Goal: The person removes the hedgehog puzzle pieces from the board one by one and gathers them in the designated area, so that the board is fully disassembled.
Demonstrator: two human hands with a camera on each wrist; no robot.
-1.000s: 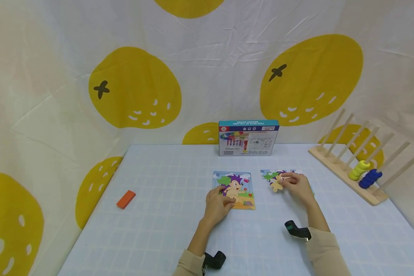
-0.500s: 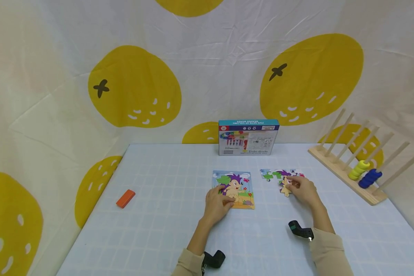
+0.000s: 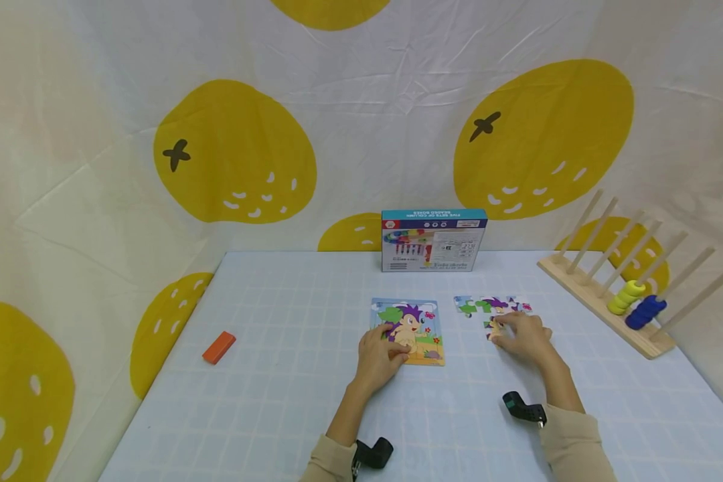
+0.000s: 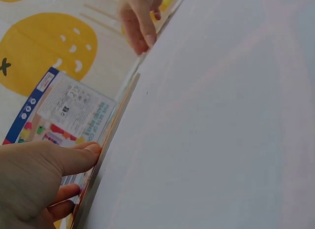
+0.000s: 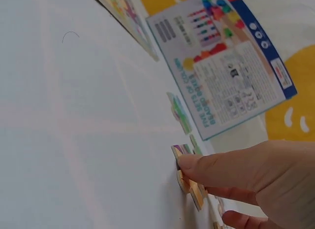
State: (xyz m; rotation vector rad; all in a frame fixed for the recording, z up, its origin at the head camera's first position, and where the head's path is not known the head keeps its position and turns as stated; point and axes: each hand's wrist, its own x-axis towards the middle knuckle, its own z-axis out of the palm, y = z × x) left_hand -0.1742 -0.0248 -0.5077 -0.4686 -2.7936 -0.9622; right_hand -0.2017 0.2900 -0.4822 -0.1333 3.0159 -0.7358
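Observation:
A square hedgehog jigsaw puzzle [image 3: 424, 338] lies assembled in the middle of the table in the head view. My left hand [image 3: 376, 358] rests on its lower left part, thumb and fingers touching the picture. To the right, my right hand [image 3: 527, 338] holds a puzzle piece [image 5: 196, 193] between thumb and fingers, low over the table. Just beyond it lie several loose puzzle pieces [image 3: 485, 305], some side by side, showing green leaf and purple parts. The right fingers partly hide the pieces nearest them. In the left wrist view the board appears edge-on, beneath the left thumb [image 4: 81, 160].
A bead-toy box [image 3: 434, 242] stands at the back edge. On the right sits a wooden peg rack [image 3: 608, 308] with yellow beads [image 3: 626, 297] and blue beads [image 3: 646, 312]. An orange block [image 3: 219, 348] lies at the left. Patterned cloth hangs behind the table.
My right hand has moved slightly right and nearer with the puzzle piece, away from the leaf pieces, uncovering them; its grip has shifted. The left hand stays on the board.

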